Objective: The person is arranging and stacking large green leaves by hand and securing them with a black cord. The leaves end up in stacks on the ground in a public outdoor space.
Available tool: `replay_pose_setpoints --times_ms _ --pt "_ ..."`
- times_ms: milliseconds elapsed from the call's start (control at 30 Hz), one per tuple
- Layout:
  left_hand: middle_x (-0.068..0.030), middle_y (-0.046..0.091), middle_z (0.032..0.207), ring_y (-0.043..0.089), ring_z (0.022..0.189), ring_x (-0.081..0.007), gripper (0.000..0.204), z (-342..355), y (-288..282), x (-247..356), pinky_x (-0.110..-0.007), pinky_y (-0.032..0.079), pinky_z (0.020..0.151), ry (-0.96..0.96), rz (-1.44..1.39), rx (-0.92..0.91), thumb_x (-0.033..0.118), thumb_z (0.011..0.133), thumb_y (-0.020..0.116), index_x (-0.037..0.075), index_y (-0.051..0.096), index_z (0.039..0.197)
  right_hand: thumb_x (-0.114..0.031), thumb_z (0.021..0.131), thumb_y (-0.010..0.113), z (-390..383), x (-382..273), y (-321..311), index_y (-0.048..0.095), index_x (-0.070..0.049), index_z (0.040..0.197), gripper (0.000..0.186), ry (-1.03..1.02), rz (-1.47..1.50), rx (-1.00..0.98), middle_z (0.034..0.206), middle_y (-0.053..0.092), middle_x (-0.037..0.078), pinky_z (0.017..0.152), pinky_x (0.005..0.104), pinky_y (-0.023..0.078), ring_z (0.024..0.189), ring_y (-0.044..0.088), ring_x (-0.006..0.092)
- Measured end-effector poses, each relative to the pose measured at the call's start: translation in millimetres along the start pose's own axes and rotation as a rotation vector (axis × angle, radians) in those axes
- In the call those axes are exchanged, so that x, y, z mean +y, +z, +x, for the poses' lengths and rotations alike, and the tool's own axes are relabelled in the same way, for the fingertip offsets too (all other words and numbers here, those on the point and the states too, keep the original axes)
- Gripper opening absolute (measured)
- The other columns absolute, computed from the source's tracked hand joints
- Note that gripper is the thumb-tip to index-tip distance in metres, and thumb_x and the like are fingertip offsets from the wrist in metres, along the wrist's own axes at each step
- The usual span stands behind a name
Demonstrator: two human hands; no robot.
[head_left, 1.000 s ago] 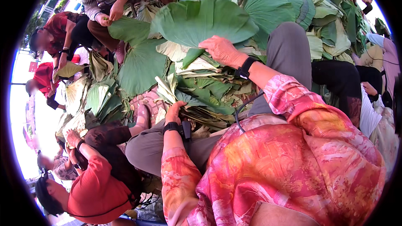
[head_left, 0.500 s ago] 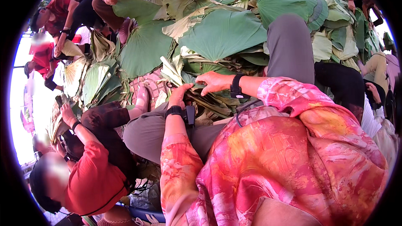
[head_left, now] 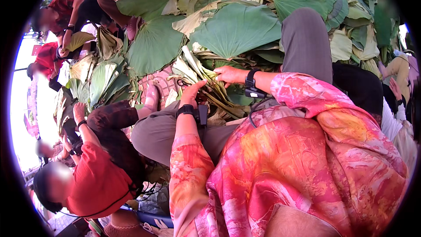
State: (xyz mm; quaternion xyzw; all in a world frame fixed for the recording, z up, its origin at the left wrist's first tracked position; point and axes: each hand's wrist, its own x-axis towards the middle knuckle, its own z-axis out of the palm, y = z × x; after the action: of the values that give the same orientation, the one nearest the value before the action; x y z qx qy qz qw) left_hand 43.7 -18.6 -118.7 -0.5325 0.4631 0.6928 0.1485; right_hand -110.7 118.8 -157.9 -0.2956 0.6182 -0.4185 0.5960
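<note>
Between my knees lies a bundle of folded, drying lotus leaves (head_left: 197,69) with pale and yellow-green edges, its pale ends pointing up and left. My left hand (head_left: 191,93) is at the bundle's near left side, fingers stretched out and fingertips against it. From the right, my right hand (head_left: 231,75) reaches in with its fingers closed on the bundle's yellowish edges. The undersides of my fingers are partly hidden. Just beyond the bundle spreads a large green lotus leaf (head_left: 239,30).
More green leaves (head_left: 155,46) and withered ones cover the ground ahead. Red paving (head_left: 158,81) shows at left. A person in a red shirt (head_left: 98,180) sits close on my left; others work at far left and right. My raised knee (head_left: 305,39) stands at right.
My right hand has come onto the bundle and its fingers have drawn together. More of the bundle's pale, yellowish edges now show fanned out between my hands. My left hand has shifted slightly right.
</note>
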Motion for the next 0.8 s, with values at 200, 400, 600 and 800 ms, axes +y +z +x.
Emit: replay_pose_setpoints --times_ms 200,400,600,800 --pt "-0.008 0.069 0.082 0.065 0.067 -0.0213 0.026 20.5 -6.3 -17.2 -0.035 0.052 0.059 0.003 -0.123 0.0 0.024 0.073 0.075 0.007 0.067 0.091 -0.014 0.085 0.053 -5.8 -5.2 8.8 0.056 -0.006 0.104 0.021 0.04 0.114 -0.06 0.084 0.052 0.003 0.065 0.0359 0.055 0.074 0.056 0.0154" --pt "-0.0093 0.066 0.077 0.06 0.064 -0.0209 0.019 41.1 -15.4 -31.0 -0.031 0.046 0.06 0.096 -0.038 0.136 0.013 0.059 0.069 -0.002 0.069 0.072 -0.012 0.082 0.055 -5.2 1.8 17.6 0.055 -0.004 0.096 0.016 -0.031 -0.016 -0.074 0.073 0.052 0.003 0.054 0.0307 0.054 0.062 0.056 0.0131" --pt "-0.0139 0.067 0.081 0.064 0.069 -0.0282 0.023 55.5 -21.5 -44.4 -0.037 0.052 0.066 0.089 -0.153 0.071 0.013 0.069 0.069 -0.001 0.065 0.087 -0.012 0.08 0.055 -4.8 5.9 28.1 0.055 -0.003 0.089 0.013 -0.101 -0.194 -0.022 0.071 0.056 0.007 0.049 0.0301 0.053 0.058 0.06 0.0158" --pt "-0.0141 0.064 0.068 0.061 0.056 -0.0272 0.015 33.1 -8.5 -31.5 -0.035 0.05 0.053 0.052 -0.128 0.07 0.006 0.064 0.068 -0.005 0.065 0.073 -0.012 0.081 0.054 -9.4 3.8 20.6 0.054 -0.003 0.089 0.012 -0.09 -0.205 -0.013 0.067 0.053 0.006 0.05 0.0298 0.05 0.056 0.057 0.0141"
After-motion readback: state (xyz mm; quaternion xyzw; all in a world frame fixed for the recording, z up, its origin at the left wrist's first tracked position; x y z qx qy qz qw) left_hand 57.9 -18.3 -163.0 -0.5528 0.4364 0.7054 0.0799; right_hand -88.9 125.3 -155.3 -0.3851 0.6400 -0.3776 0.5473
